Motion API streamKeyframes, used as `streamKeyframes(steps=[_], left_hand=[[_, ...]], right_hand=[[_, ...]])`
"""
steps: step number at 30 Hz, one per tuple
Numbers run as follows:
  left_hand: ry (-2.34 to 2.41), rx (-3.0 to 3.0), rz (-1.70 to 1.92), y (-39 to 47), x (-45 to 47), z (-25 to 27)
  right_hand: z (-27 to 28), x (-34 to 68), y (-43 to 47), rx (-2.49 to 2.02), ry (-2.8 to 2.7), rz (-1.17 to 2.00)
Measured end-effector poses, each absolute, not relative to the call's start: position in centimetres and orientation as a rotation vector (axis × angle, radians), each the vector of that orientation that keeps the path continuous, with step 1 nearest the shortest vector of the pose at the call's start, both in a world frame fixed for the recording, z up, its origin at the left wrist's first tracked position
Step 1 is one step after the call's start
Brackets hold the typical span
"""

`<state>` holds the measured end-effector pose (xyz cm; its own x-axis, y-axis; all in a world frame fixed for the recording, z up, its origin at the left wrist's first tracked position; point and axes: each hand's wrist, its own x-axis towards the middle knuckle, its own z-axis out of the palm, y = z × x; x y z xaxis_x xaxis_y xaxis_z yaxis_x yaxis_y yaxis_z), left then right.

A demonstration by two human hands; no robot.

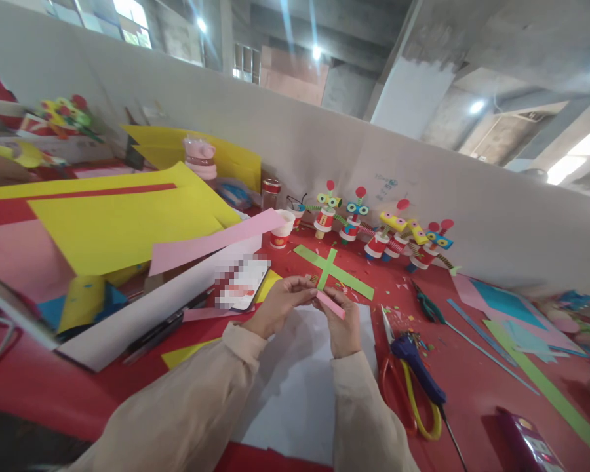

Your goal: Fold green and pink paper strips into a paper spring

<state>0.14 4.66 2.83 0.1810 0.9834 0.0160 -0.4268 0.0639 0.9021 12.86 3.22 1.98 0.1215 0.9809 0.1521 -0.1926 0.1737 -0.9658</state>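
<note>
Above a white sheet [295, 387], my left hand [282, 305] and my right hand [343, 324] meet, both closed. Their fingertips pinch two narrow paper strips where these cross at a corner. The green strip [327, 267] points away from me, and the pink strip [330, 304] slants down across the fingers of my right hand. My fingers partly hide the joint, so I cannot tell whether it is glued. Just beyond lies a wider light-green paper strip [351, 280], flat on the red table.
Scissors [408, 387], a glue gun [417, 367] and pliers [427, 303] lie at right. Several paper-cup figures [327, 216] line the wall behind. A paper cup [282, 229], a phone [246, 283] and yellow sheets [128, 223] are at left.
</note>
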Motion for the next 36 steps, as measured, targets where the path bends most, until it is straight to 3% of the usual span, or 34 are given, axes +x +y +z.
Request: streamKeyframes(steps=[25, 36], left_hand=[[0.725, 0.761, 1.243, 4.54, 0.44, 2.87], [0.881, 0.898, 1.257, 4.84, -0.05, 2.92]], right_hand=[[1.80, 12.39, 3.43, -1.056, -0.991, 1.049], [1.74, 12.52, 3.22, -1.090, -1.274, 0.785]])
